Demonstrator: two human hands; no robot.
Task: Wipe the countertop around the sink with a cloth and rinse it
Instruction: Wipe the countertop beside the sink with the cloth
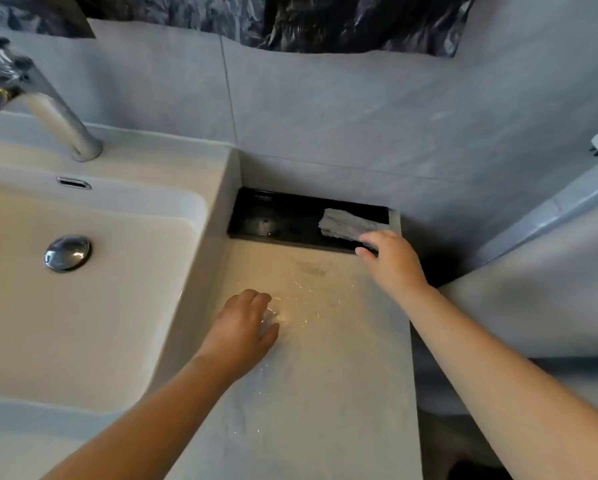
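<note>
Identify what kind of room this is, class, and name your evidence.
Probably a bathroom: a white rectangular basin with a round chrome plug, a chrome tap, and grey wall tiles.

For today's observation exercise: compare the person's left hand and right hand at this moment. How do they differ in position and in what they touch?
The left hand lies palm down on the wet countertop beside the sink, while the right hand reaches farther back, to the black tray. The left hand holds nothing; the right hand's fingers touch the grey cloth lying in that tray. Both are bare, with arms extended forward.
</note>
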